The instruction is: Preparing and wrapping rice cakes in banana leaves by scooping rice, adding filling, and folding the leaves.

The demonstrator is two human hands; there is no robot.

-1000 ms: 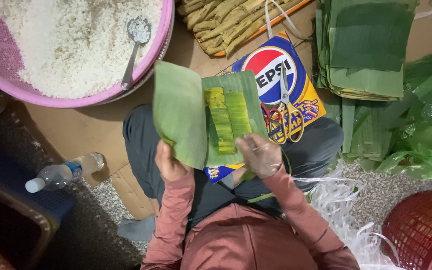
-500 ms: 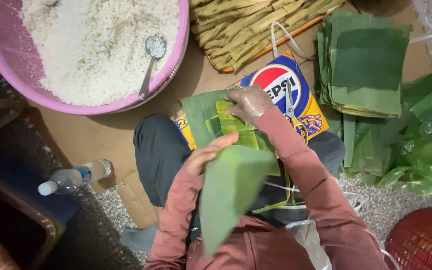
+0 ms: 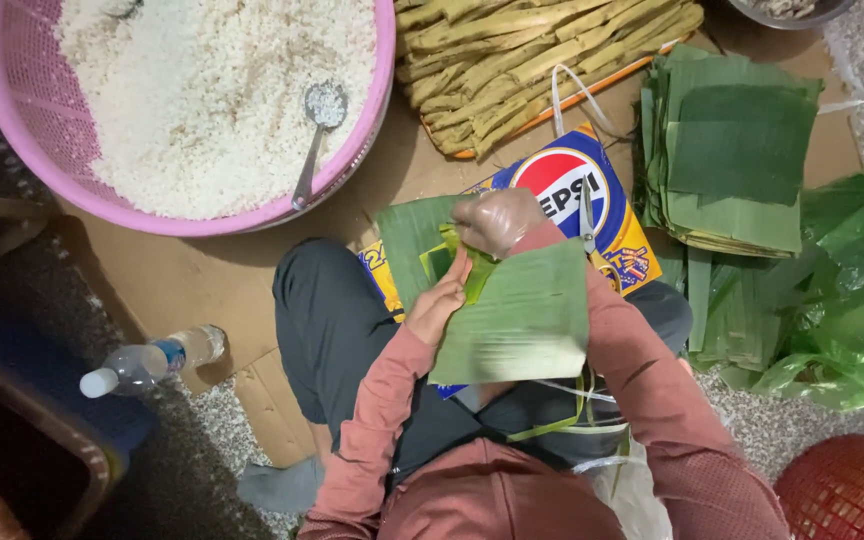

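Observation:
I sit on flattened cardboard with a printed cardboard sheet (image 3: 612, 240) across my lap. My left hand (image 3: 439, 303) grips the edge of a large green banana leaf piece (image 3: 522, 320), held low over my lap and covering part of my right forearm. My right hand (image 3: 497, 220), in a thin clear glove, is curled down on yellow-green folded leaf strips (image 3: 477, 272). These strips rest on another banana leaf (image 3: 407, 240) spread on the printed sheet. The two hands nearly touch.
A pink basket (image 3: 372, 130) of white rice with a metal spoon (image 3: 317, 130) stands ahead on the left. A tray of yellowish strips (image 3: 522, 60) and a stack of cut leaves (image 3: 732, 160) lie ahead. A green bag (image 3: 842, 300), a red basket (image 3: 842, 490) and a water bottle (image 3: 147, 362) surround me.
The leaf my left hand held upright near my chest has come down flat over my lap. My right hand stays on the strips on the printed sheet.

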